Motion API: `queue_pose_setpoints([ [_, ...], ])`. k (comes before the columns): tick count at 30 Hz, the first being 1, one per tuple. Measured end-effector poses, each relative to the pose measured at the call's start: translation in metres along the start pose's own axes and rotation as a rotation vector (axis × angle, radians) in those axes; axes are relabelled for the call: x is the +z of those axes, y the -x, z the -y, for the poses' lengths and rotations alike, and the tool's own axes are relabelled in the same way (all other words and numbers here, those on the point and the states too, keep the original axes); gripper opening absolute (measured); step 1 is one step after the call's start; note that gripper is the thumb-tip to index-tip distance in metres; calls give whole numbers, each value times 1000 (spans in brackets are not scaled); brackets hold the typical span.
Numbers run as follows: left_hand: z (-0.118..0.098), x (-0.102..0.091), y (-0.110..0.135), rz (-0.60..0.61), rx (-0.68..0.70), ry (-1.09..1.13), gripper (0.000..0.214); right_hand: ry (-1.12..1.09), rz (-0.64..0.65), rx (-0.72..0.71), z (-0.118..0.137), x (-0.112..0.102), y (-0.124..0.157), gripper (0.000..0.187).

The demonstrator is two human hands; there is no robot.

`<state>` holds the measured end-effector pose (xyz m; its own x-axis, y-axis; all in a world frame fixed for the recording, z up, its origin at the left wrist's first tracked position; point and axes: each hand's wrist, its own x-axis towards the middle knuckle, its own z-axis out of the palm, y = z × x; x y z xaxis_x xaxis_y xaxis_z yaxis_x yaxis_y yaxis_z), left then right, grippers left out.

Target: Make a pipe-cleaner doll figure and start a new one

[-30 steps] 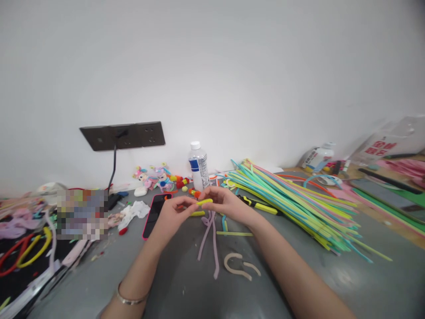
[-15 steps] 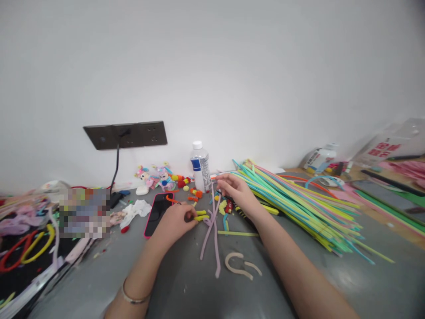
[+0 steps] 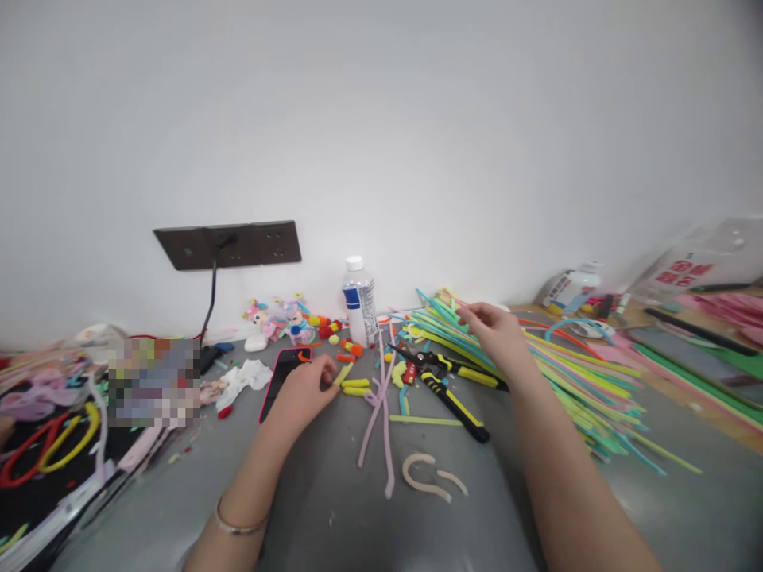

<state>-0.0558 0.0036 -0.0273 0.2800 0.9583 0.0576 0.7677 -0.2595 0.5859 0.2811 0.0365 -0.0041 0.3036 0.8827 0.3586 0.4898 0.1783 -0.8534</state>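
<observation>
My right hand [image 3: 493, 338] hovers over or touches the far left end of a bundle of coloured pipe cleaners [image 3: 548, 373]. Its fingers are bent, with a gap by the thumb. My left hand [image 3: 307, 389] is low beside the phone, fingers loosely curled and apart. At its fingertips is a short yellow-green pipe cleaner piece [image 3: 343, 373], apparently on the table. Close by lie yellow folded pieces [image 3: 356, 387] and crossed lilac pipe cleaners [image 3: 387, 429]. Black-and-yellow pliers [image 3: 450, 397] rest with jaws pointing left, between the lilac strands and my right forearm.
A bottle [image 3: 359, 306] stands by the wall, next to small figurines [image 3: 280, 319]. The pink-edged phone [image 3: 280, 381] lies left of centre. Cream curved pieces [image 3: 423, 477] lie in front. On the left are scissors [image 3: 32, 453]; a tipped bottle [image 3: 572, 286] is at right.
My right hand has moved right, away from the lilac strands and over to the bundle, uncovering the pliers. My left hand has drawn slightly left, away from the yellow pieces.
</observation>
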Motion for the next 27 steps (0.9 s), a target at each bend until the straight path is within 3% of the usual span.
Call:
queue_pose_setpoints([
  [3,1,5,-2,-22,-2,6,10,341,204,19,-12,7,1,19],
  [5,0,6,-3,-64,-4,-8,8,474,246,30,-16,16,3,11],
  [9,-3,6,-5,-169,-21,7,5,608,193,36,-20,27,5,18],
  [12,-7,8,-6,-192,-11,56,5,671,184,39,-20,31,7,13],
  [15,-10,8,-6,-193,6,93,8,678,181,40,-17,31,7,5],
  [19,-12,7,-5,-226,12,110,11,611,163,53,-10,23,3,10],
  [22,-13,6,-5,-249,13,118,13,409,36,-46,0,15,1,22],
  [25,-14,5,-5,-263,14,130,14,133,-225,-215,15,9,6,24],
  [27,-14,5,-5,-267,10,132,16,21,-387,-253,26,7,12,24],
])
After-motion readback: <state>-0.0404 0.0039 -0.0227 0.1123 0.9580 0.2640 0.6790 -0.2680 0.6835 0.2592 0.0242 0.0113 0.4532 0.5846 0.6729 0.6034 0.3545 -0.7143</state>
